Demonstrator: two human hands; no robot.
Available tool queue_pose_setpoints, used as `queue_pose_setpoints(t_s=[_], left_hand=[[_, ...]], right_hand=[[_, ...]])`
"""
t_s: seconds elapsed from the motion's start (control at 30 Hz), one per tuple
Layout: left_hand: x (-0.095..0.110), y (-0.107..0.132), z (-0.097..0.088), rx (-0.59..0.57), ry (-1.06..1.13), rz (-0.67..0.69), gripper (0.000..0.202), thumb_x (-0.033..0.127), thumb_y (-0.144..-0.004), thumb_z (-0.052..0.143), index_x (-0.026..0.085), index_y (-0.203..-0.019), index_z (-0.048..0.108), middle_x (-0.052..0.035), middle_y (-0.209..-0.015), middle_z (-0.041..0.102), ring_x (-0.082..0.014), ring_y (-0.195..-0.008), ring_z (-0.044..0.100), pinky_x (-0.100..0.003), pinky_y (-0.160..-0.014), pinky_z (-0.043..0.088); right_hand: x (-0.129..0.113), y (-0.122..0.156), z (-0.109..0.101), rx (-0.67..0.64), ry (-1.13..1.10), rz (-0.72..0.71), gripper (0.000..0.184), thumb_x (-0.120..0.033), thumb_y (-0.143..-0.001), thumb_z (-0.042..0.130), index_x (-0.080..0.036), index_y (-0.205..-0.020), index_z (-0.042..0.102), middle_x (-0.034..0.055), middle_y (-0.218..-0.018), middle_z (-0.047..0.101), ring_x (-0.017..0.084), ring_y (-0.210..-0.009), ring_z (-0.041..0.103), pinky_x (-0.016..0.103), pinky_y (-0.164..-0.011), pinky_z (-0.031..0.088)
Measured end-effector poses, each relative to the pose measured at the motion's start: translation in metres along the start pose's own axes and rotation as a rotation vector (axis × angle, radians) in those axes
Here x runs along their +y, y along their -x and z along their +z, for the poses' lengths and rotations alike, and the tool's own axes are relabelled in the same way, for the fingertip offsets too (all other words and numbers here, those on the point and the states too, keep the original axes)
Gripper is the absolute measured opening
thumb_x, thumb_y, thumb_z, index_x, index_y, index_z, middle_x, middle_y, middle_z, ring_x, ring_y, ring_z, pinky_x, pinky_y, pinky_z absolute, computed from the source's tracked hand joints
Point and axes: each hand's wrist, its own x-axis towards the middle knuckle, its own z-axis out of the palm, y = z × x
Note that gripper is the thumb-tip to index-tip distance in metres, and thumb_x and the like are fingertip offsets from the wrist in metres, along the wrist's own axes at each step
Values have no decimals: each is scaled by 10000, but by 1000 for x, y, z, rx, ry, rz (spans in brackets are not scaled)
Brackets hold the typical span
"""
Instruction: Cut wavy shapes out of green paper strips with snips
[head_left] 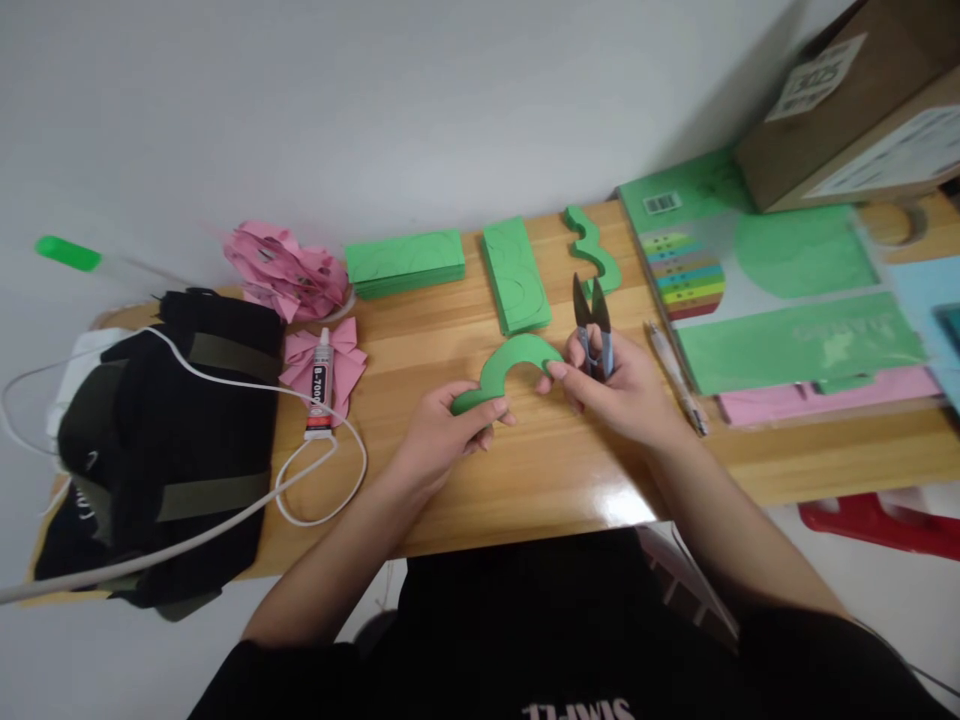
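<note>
1. A person in black works at one wooden table (427, 345), holding one green curved piece (493, 376) between two hands; that piece marks my clock's centre, the wall at 12.
2. The left hand (442, 432), at 8 o'clock, pinches one end, thumb above, fingers beneath, no gap.
3. The right hand (619, 393), at 3 o'clock, grips the other end between thumb and finger, its remaining fingers curled around one pair of snips (583, 308), two blades parted towards 12.
4. Two green rectangular stacks lie near: the first stack (405, 258) at 11, the second stack (516, 275) at 12. I cannot count their layers.
5. One wavy green piece (592, 245) rests at 1, apart from both.
6. One pen (675, 380) lies at 3; one glue tube (321, 385), at 9, on pink paper (300, 350).
</note>
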Motion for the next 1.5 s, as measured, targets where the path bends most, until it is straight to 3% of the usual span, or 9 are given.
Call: queue_pose_setpoints(t_s=[0.13,0.33,0.87,1.17,1.3,1.4,1.5], left_hand=[[3,3,2,-4,22,-2,324,404,-642,822,151,-686,624,-6,-668,697,-41,-417,462,-189,-392,283],[6,5,3,12,59,-16,344,386,-607,854,145,-677,620,-20,-687,732,-42,-407,491,-175,-377,296],[9,6,3,-4,71,-90,196,276,-695,790,139,-667,652,-26,-641,732,-72,-437,571,-174,-362,287],[8,6,3,-1,57,-75,216,293,-687,794,143,-667,641,-29,-648,730,-63,-422,546,-177,-365,296],[7,6,3,-15,67,-56,247,306,-652,816,141,-657,632,-2,-543,668,-69,-403,540,-170,-360,291],[8,7,2,-13,80,-29,270,334,-648,817,140,-686,632,-31,-618,715,-82,-424,574,-170,-356,302],[9,10,-3,-16,82,13,292,379,-679,801,139,-748,650,-69,-747,766,-95,-463,612,-172,-360,329]], right_hand=[[1,-2,0,-6,-54,6,372,-436,-863,725,-253,-747,422,-9,-636,690,100,-397,487,256,-360,355],[2,-3,0,-10,-106,-11,360,-399,-850,746,-247,-741,438,-1,-641,710,93,-376,507,241,-340,381],[2,-4,0,-25,-142,-22,356,-396,-843,755,-241,-739,451,0,-663,736,99,-396,560,230,-336,413],[0,-2,0,-29,-138,-23,352,-394,-851,754,-242,-741,457,-28,-601,665,108,-413,574,230,-344,407],[-1,-2,0,-17,-127,-24,372,-418,-833,772,-245,-741,455,-41,-591,636,110,-423,569,229,-343,407],[-4,-3,-2,-9,-118,-28,388,-419,-822,785,-243,-740,449,-42,-605,645,87,-391,528,226,-341,412],[-6,-4,-6,33,-110,-50,405,-415,-811,798,-241,-728,442,-51,-591,607,101,-432,582,214,-343,430]])
